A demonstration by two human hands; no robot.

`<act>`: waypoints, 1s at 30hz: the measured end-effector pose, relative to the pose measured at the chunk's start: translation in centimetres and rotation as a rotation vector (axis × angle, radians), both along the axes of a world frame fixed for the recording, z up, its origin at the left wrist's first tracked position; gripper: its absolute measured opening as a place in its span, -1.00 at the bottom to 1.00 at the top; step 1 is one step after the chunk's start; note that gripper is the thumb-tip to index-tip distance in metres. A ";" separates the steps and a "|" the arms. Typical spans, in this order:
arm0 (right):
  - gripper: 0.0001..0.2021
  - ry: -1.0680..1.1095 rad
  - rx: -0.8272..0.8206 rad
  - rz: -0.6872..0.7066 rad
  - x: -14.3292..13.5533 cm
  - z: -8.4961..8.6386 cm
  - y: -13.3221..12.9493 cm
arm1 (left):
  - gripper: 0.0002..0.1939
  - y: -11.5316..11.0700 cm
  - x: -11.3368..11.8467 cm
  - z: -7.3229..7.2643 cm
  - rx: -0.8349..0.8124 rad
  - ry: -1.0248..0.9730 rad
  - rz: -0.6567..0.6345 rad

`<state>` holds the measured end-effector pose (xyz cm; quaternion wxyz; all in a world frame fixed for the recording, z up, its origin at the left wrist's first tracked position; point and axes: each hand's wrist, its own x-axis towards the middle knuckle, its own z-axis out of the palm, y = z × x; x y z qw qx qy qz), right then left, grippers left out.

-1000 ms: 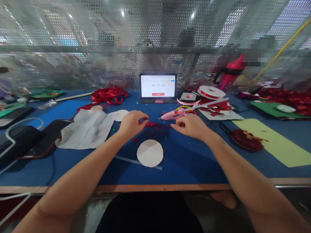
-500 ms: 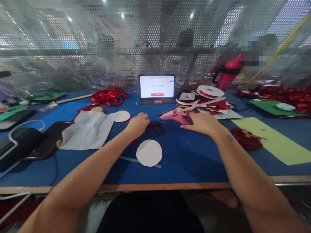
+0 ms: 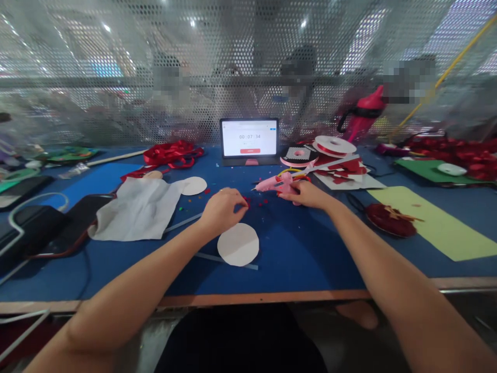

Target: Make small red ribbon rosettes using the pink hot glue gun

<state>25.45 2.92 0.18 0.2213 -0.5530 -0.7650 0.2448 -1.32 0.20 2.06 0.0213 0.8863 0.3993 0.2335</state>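
My right hand (image 3: 306,195) is wrapped round the handle of a pink glue gun (image 3: 274,183), whose nozzle points left. My left hand (image 3: 224,210) is closed in a pinch just above the far edge of a white round disc (image 3: 238,245). Small red bits show by its fingertips; whether one is between them I cannot make out. More tiny red pieces (image 3: 265,201) are scattered on the blue table between my hands. A second white disc (image 3: 194,185) lies beyond my left hand, partly beside a crumpled white cloth (image 3: 134,210).
Ribbon spools (image 3: 334,146) and scissors (image 3: 310,167) lie behind the glue gun. A tablet (image 3: 249,137) stands at the back centre. To the right are a dark red pouch-like piece (image 3: 390,220) and a yellow-green sheet (image 3: 446,228). A phone (image 3: 79,223) lies left; red ribbon (image 3: 171,154) sits behind.
My left hand has come nearer and slightly right, towards the near disc, its fingers pinched. My right hand has closed round the glue gun's handle; before, its fingers were more spread.
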 end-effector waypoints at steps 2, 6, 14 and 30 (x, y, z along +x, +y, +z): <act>-0.60 0.039 -0.018 -0.008 0.0 -0.2 0.0 | -0.86 -0.7 0.5 -0.2 -0.031 0.043 -0.012; -0.64 0.071 -0.047 0.014 -0.2 -0.1 0.0 | -0.85 -1.1 0.9 -0.4 -0.064 0.079 0.012; -0.71 0.100 -0.045 0.059 -0.4 0.1 0.1 | -0.89 -1.2 1.6 -0.8 -0.340 -0.104 -0.118; -0.70 0.500 -0.017 0.003 0.2 1.1 -0.4 | -0.89 -0.5 1.0 -1.1 0.007 0.012 -0.124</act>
